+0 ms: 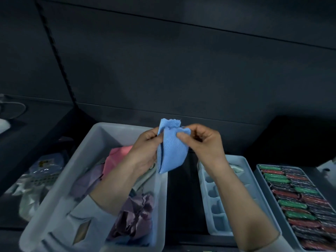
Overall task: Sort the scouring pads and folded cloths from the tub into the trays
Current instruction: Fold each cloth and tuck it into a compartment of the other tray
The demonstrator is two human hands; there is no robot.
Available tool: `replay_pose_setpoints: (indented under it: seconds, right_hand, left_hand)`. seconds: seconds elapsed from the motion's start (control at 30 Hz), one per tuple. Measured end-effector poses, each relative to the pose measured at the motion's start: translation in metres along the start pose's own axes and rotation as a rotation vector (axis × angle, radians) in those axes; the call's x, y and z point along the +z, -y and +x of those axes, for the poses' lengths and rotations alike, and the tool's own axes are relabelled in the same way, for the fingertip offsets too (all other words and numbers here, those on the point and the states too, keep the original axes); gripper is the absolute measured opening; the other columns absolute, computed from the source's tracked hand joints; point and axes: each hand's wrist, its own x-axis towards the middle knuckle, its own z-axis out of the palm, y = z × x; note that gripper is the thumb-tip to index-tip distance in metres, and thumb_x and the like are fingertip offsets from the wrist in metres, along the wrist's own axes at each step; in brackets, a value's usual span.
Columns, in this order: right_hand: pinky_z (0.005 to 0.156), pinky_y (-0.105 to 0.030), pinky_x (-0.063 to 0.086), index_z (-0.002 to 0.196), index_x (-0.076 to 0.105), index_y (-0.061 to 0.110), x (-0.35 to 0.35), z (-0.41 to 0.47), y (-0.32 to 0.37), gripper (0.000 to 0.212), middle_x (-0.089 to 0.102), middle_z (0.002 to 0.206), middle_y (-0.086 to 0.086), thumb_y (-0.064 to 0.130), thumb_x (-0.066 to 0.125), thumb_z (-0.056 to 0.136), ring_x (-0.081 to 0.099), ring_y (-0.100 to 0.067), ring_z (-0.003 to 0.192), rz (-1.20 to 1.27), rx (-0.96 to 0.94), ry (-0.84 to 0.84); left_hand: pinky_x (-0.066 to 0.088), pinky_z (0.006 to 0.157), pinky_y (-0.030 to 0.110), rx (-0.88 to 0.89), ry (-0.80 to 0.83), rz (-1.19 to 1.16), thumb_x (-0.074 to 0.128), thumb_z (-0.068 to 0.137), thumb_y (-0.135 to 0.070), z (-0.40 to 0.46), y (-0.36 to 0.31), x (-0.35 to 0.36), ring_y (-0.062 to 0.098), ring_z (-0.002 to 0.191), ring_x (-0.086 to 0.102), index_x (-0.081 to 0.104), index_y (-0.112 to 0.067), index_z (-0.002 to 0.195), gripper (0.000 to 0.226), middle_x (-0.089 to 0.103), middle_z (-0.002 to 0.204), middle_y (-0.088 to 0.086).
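Observation:
A blue textured cloth (171,148) hangs folded between both hands above the right rim of the grey tub (91,142). My left hand (143,151) grips its left edge. My right hand (201,142) pinches its upper right corner with thumb and fingers. Inside the tub lie a pink cloth (116,157), a lilac cloth (87,180) and a crumpled purple cloth (134,217). To the right stands a pale tray with compartments (216,213), partly hidden by my right forearm. Further right a grey tray (269,195) holds several rows of green and red scouring pads (298,202).
Plastic-wrapped packages (40,171) lie left of the tub. A white cable and a white object (11,110) sit at the far left. A dark wall panel rises behind the table. A dark gap of table (181,197) separates the tub from the compartment tray.

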Motion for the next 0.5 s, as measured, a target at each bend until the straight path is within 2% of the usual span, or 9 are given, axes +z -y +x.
replay_pose_setpoints:
  seconds: [0.1, 0.23, 0.33, 0.4, 0.43, 0.5]
  right_hand:
    - [0.070, -0.038, 0.051, 0.083, 0.073, 0.009, 0.005, 0.006, 0.000, 0.003, 0.065, 0.083, -0.024, 0.009, 0.076, 0.082, 0.057, -0.019, 0.072, -0.009, -0.009, -0.079]
    - [0.065, -0.036, 0.047, 0.079, 0.072, 0.015, 0.011, 0.012, -0.009, 0.006, 0.063, 0.077, -0.023, 0.012, 0.077, 0.081, 0.051, -0.017, 0.066, -0.038, -0.031, -0.187]
    - [0.063, -0.035, 0.046, 0.076, 0.071, 0.017, 0.012, 0.013, -0.012, 0.008, 0.064, 0.074, -0.020, 0.014, 0.077, 0.081, 0.050, -0.016, 0.064, -0.044, -0.052, -0.209]
    - [0.065, -0.034, 0.047, 0.080, 0.071, 0.015, 0.011, 0.012, -0.014, 0.007, 0.065, 0.074, -0.013, 0.013, 0.077, 0.081, 0.052, -0.014, 0.065, -0.028, -0.055, -0.201]
    - [0.066, -0.032, 0.048, 0.085, 0.070, 0.015, 0.011, 0.013, -0.016, 0.009, 0.066, 0.077, -0.008, 0.013, 0.078, 0.081, 0.054, -0.012, 0.067, -0.030, -0.055, -0.202]
    - [0.072, -0.027, 0.052, 0.102, 0.066, 0.019, 0.007, 0.012, -0.019, 0.027, 0.067, 0.094, -0.003, 0.016, 0.080, 0.079, 0.060, -0.010, 0.079, -0.031, -0.023, -0.183]
  left_hand:
    - [0.054, 0.089, 0.035, 0.003, 0.042, -0.002, 0.053, 0.097, -0.021, -0.002, 0.000, 0.006, 0.023, 0.099, 0.069, 0.068, -0.007, 0.115, 0.027, 0.072, 0.110, 0.012]
    - [0.053, 0.092, 0.036, 0.000, 0.099, -0.037, 0.051, 0.087, -0.044, -0.005, 0.001, 0.009, 0.025, 0.105, 0.067, 0.063, -0.007, 0.121, 0.051, 0.070, 0.115, 0.013]
    - [0.052, 0.094, 0.039, 0.116, 0.109, 0.081, 0.059, 0.090, -0.019, -0.003, 0.008, 0.007, 0.025, 0.105, 0.066, 0.058, -0.007, 0.125, 0.037, 0.068, 0.117, 0.014]
    - [0.050, 0.096, 0.042, 0.146, 0.092, 0.106, 0.056, 0.093, -0.001, 0.001, 0.013, 0.004, 0.026, 0.105, 0.064, 0.054, -0.006, 0.128, 0.035, 0.066, 0.118, 0.017]
    - [0.049, 0.097, 0.043, 0.154, 0.082, 0.110, 0.054, 0.093, 0.003, 0.003, 0.014, 0.003, 0.027, 0.106, 0.064, 0.053, -0.006, 0.129, 0.037, 0.064, 0.120, 0.019]
    - [0.049, 0.097, 0.043, 0.171, 0.068, 0.110, 0.052, 0.093, 0.004, 0.004, 0.014, 0.002, 0.030, 0.109, 0.062, 0.051, -0.007, 0.130, 0.039, 0.063, 0.122, 0.019]
